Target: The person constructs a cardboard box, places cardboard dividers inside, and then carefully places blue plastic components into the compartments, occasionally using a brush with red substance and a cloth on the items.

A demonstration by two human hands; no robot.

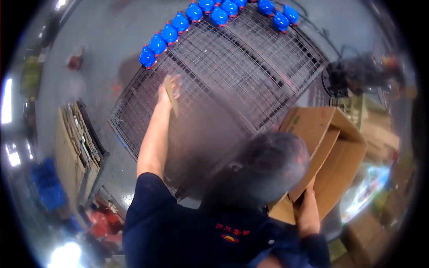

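Note:
My left hand [167, 91] reaches out over a dark wire-mesh rack [223, 67]. It holds a narrow flat piece of cardboard [171, 97], and its fingers are smeared by motion. On the right, a brown cardboard box [337, 172] stands tilted with its mouth open and flaps raised. My right hand [309, 191] grips the box at a near flap, with its fingertips hidden behind the cardboard. Several shiny blue rounded pieces with red ends [169, 34] form a curved row along the far edge of the rack, beyond my left hand.
Flattened cardboard sheets [73, 152] stand upright at the left. Near them are a blue crate [48, 183] and red items [102, 223]. A black machine-like object [337, 78] is at the far right. A blurred dark grey rounded shape [272, 165] covers part of the rack's near side.

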